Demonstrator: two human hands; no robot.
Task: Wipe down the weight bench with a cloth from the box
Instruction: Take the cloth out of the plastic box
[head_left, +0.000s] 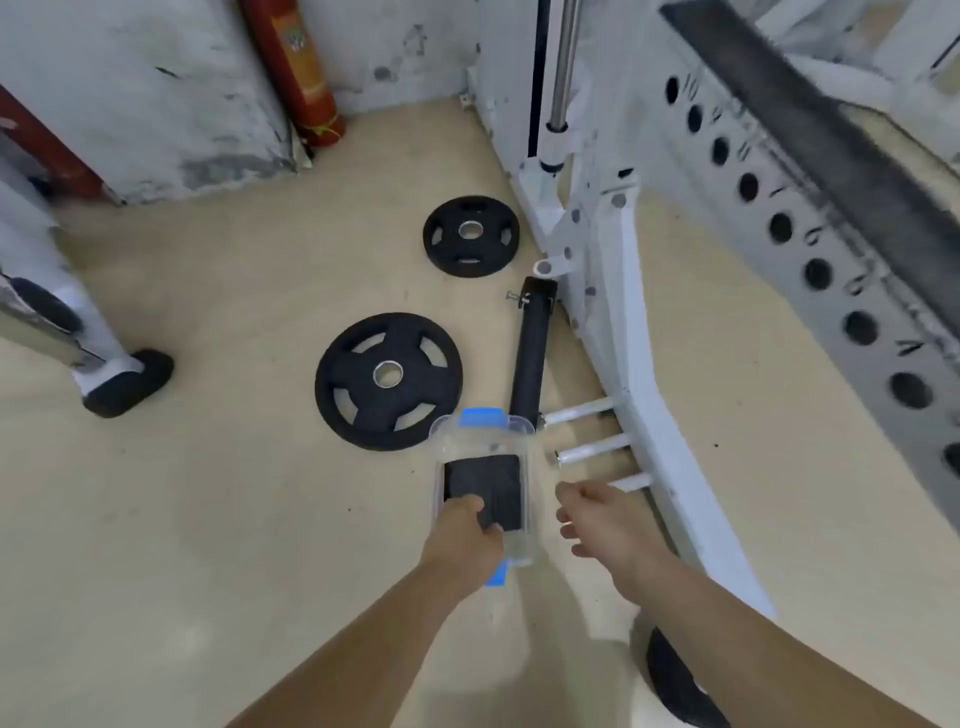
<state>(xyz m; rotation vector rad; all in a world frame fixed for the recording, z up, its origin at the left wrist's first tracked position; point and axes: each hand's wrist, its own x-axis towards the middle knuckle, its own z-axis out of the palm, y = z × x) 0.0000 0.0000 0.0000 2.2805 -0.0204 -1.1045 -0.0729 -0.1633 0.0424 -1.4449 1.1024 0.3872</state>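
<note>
- The left hand (465, 530) is seen low in the middle of the frame, reached into the near end of the clear plastic box with blue clips (525, 431). Its thumb and curled fingers are closed on the near edge of the dark grey folded cloth (501, 480).
- The right hand (602, 522) is held just right of the box, apart from it, with fingers loosely spread and nothing gripped.
- The box is set on the beige floor (208, 519) straight ahead of both hands, its long axis running up the frame. The cloth is laid flat inside along the same axis. The left hand is nearer, so a straight lift out of the open top is judged the coming move.
- Beyond the box, a large black rubber weight plate (353, 374), a black cylindrical tube (530, 358) and a smaller black weight plate (470, 254) are laid on the floor at centre frame.
- The white steel rack frame (631, 291) is spread across the right side.
- The weight bench cannot be picked out with certainty.
</note>
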